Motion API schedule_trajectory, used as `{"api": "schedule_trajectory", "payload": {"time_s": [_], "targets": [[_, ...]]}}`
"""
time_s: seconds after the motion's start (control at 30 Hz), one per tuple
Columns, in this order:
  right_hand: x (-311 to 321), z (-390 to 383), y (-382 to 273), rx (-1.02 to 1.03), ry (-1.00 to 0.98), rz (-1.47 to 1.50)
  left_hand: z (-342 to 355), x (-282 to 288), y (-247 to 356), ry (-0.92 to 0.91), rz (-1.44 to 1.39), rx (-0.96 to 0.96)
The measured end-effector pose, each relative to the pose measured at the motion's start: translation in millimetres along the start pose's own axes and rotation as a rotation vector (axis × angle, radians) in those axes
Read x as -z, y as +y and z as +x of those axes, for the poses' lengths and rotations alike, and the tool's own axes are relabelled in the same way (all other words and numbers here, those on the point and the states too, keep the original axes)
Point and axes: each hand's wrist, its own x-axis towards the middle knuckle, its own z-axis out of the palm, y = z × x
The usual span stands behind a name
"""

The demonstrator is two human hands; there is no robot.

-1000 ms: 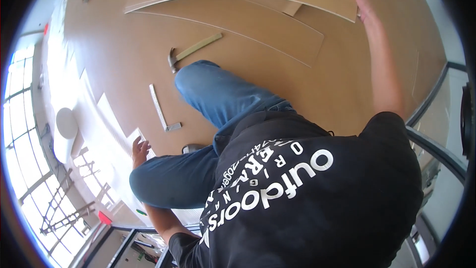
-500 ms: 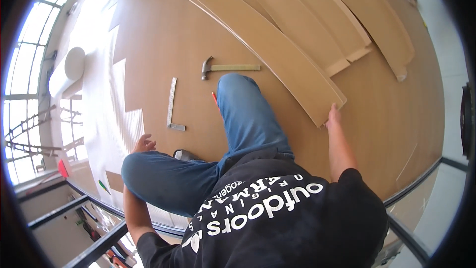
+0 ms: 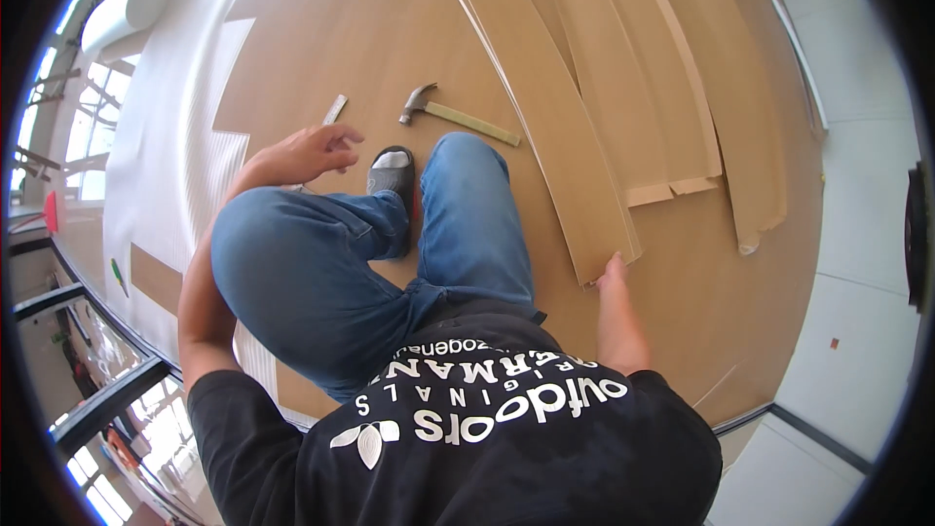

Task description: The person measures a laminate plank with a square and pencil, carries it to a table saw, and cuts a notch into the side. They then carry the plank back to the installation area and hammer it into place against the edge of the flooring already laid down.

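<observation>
The long brown board [image 3: 550,102] ran from the right hand [image 3: 613,276] toward 11 o'clock, its long axis on an 11-to-5 line. That hand was the nearer one, its grip closed on the board's near end, some fingers hidden. The left hand [image 3: 321,151] held nothing visible, fingers loosely curled, the board well apart at 3 o'clock and a hammer [image 3: 467,123] roughly between. The board looked flat, narrow and plain, with a pale line along its left edge

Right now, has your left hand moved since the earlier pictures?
Yes: the left hand has moved toward the hammer, and now hides part of the metal square.
</observation>
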Motion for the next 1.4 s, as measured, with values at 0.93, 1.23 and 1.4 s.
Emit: {"api": "schedule_trajectory", "payload": {"time_s": [0.93, 1.23, 1.4], "targets": [[-1, -338, -144, 0.489, 0.479, -0.221, 492, 23, 64, -0.234, -1.824, -0.056], [10, -383, -168, 0.685, 0.424, -0.300, 368, 111, 68, -0.298, -2.146, -0.210], [14, -387, -335, 1.091, 0.708, -0.996, 203, 169, 82, -0.026, -2.146, -0.167]]}}
